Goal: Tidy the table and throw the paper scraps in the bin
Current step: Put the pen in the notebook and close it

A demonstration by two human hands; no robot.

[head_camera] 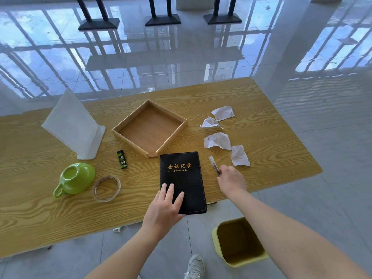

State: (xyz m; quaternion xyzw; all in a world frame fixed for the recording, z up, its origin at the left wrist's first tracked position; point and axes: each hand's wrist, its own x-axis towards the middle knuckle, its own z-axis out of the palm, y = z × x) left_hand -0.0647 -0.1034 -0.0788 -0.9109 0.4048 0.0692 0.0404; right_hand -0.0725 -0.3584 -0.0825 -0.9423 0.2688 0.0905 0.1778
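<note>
The left hand (165, 206) lies flat on the near left corner of the black notebook (184, 178), fingers straight and spread, which looks meant to pin the cover down so that it does not slide off the table's (50, 214) near edge, where its bottom corner already overhangs slightly. The right hand (231, 181) reaches just right of the notebook, its fingers curled round the near end of the pen (213, 164), whose clear cap points away toward the far edge; the grip reads as picking up loose stationery before dealing with the litter. The paper scraps (218, 140) are untouched: four crumpled white pieces, at least one with ruled lines, strung in a loose row toward the right end of the table, from near the far edge down to just beyond the right hand. They are creased and partly lifted off the wood, so they should be light and easy to pinch. The yellow bin (215, 241) stands open on the floor below the near edge, close under the right arm, handy for dropping them in. The shallow wooden tray (171, 137) sits at the middle with its open side toward the notebook, probably the home for the small items. Toward the left end sit a white sign stand (74, 123), a lighter (122, 159), an upturned green cup (77, 178) and a tape roll (106, 188).
</note>
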